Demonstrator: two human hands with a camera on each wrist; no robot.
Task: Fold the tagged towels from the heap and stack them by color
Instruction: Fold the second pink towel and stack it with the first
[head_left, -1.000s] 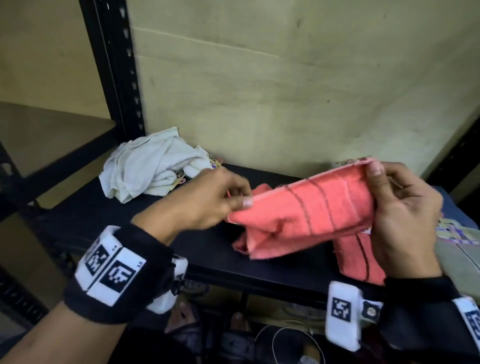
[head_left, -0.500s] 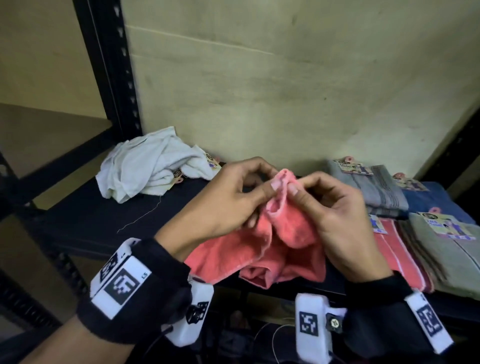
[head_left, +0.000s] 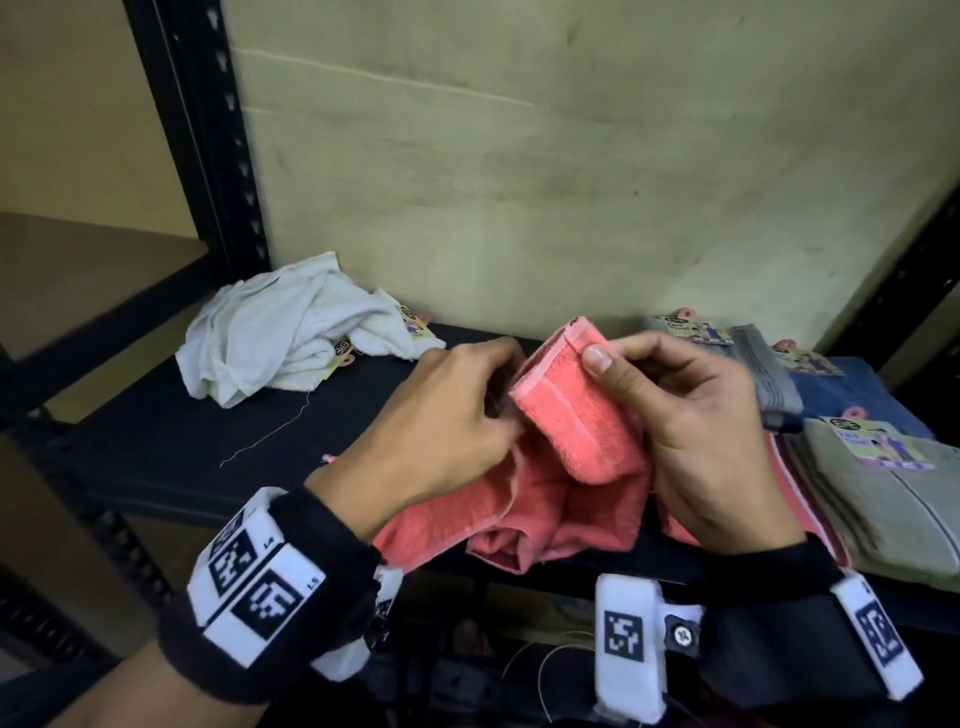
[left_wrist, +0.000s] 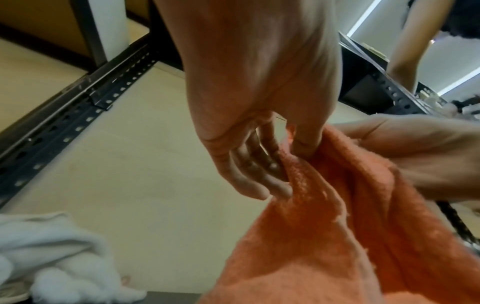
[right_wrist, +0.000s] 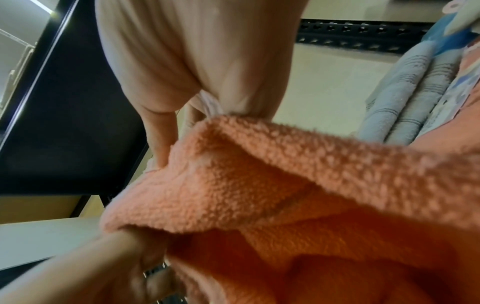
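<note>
Both hands hold a coral pink towel (head_left: 571, 431) above the front of the black shelf (head_left: 171, 441). My left hand (head_left: 452, 410) pinches its edge between thumb and fingers, seen close in the left wrist view on the towel (left_wrist: 337, 236). My right hand (head_left: 691, 415) grips the folded upper corner, thumb on top. The towel (right_wrist: 285, 195) fills the right wrist view, and its lower part hangs bunched. A crumpled white towel heap (head_left: 291, 332) with paper tags lies at the back left. Folded towels sit at the right: grey (head_left: 763, 374), blue (head_left: 862, 395), olive (head_left: 893, 499) and red-striped (head_left: 800, 483).
A black perforated upright (head_left: 208, 156) stands at the left rear, another (head_left: 904, 270) at the right. The yellow wall (head_left: 571, 182) closes the back. A loose thread (head_left: 265, 436) lies on the shelf. Cables and clutter show on the floor under the shelf front.
The spread towel was gathered: my hands came together at the middle. The right hand now holds a folded corner higher, and the stacks at the right came into sight.
</note>
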